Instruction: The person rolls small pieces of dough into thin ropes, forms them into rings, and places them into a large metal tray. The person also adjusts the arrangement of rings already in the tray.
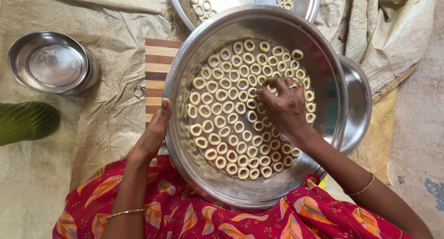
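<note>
A large steel bowl (323, 68) rests on my lap, its bottom covered with several small pale dough rings (222, 114) laid side by side. My left hand (155, 132) grips the bowl's left rim, thumb on the edge. My right hand (283, 107), with a ring on one finger, reaches inside the bowl with fingertips pinched down on a dough ring near the middle right. Both wrists wear thin gold bangles.
A striped wooden board (156, 70) lies under the bowl's left side. Another steel plate (305, 3) with dough rings sits behind, a smaller steel dish (358, 105) at the right, and stacked steel plates (51, 63) at the left, all on woven sacking (111, 114).
</note>
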